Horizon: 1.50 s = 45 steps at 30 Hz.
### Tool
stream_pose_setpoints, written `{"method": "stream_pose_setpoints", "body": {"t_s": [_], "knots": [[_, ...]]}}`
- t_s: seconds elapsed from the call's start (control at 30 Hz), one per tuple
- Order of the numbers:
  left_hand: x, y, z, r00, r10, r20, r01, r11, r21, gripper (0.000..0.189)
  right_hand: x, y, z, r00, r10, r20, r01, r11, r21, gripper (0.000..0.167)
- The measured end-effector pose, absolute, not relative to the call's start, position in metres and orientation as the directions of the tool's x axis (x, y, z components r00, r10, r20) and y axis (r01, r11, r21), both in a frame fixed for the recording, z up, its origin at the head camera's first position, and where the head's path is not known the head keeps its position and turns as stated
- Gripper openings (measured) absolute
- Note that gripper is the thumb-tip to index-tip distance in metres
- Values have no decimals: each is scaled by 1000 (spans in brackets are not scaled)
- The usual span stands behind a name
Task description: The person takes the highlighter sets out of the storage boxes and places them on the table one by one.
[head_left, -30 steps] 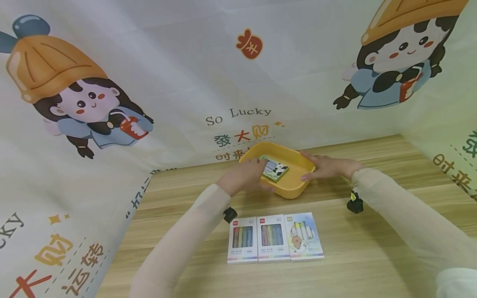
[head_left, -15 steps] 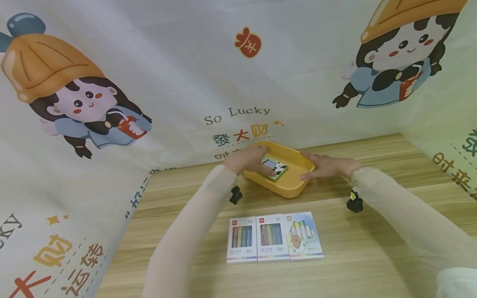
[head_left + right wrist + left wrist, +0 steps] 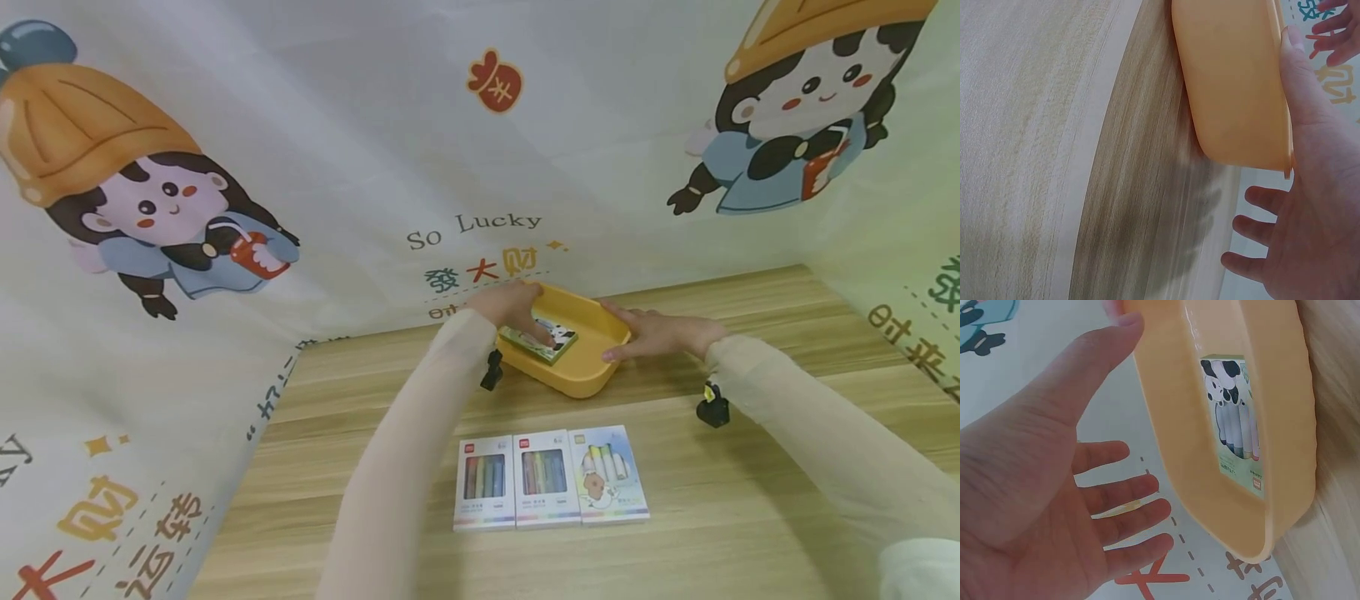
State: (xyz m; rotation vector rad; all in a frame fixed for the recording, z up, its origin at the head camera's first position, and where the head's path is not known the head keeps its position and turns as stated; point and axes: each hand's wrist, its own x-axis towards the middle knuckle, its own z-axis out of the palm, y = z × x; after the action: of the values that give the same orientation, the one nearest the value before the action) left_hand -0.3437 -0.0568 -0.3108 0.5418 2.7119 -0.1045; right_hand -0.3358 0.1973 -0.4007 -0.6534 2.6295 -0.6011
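Nearest on the wooden surface, a row of three side by side, unplaced anew since a second ago: left windowed box and middle windowed box, both white with coloured sticks behind the window and a small red logo, then right bear box with printed bear and sticks; fine print too small to read. Farther back, yellow tray, in the same spot, and lying inside it toward the left end, panda box, with panda and pens pictured, a small red square mark, lettering too fine to make out. At the tray's right end, right hand, placed as before, grip clamped on the end wall, other fingers spread. At the left end, left hand, shifted from the near-left side toward the far-left rim, grip apart, fingers straight outside the tray, thumb beside the rim and, from the head view, partly over the panda box; contact impossible to tell. Behind, wall cloth reading "So Lucky" and 發大财, the line beneath more covered now than earlier; at left, 大财 and 运转; higher up, red pouch print.
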Motion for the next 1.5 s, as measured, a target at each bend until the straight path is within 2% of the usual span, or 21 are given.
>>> {"method": "stream_pose_setpoints", "body": {"t_s": [0.27,0.43,0.7,0.97,1.2,1.5], "knots": [[-348,-49,-302,-871,300,-390,310,950,37,98,-338,199,-404,-830,-496,-256,-334,809,-485,107],[-355,-43,-302,-890,244,-385,265,964,-1,100,-340,201,-406,-829,-498,-255,-335,807,-486,108],[-372,-38,-299,-894,162,-419,172,985,14,103,-336,200,-401,-824,-511,-244,-354,801,-482,103],[-391,-33,-307,-891,145,-431,138,989,47,106,-336,201,-403,-833,-486,-265,-332,822,-463,104],[-380,-32,-307,-897,107,-429,103,994,32,100,-339,201,-402,-829,-496,-257,-337,811,-478,106],[-373,-22,-326,-918,108,-382,127,991,-27,83,-338,199,-401,-823,-494,-282,-322,814,-484,103]]}}
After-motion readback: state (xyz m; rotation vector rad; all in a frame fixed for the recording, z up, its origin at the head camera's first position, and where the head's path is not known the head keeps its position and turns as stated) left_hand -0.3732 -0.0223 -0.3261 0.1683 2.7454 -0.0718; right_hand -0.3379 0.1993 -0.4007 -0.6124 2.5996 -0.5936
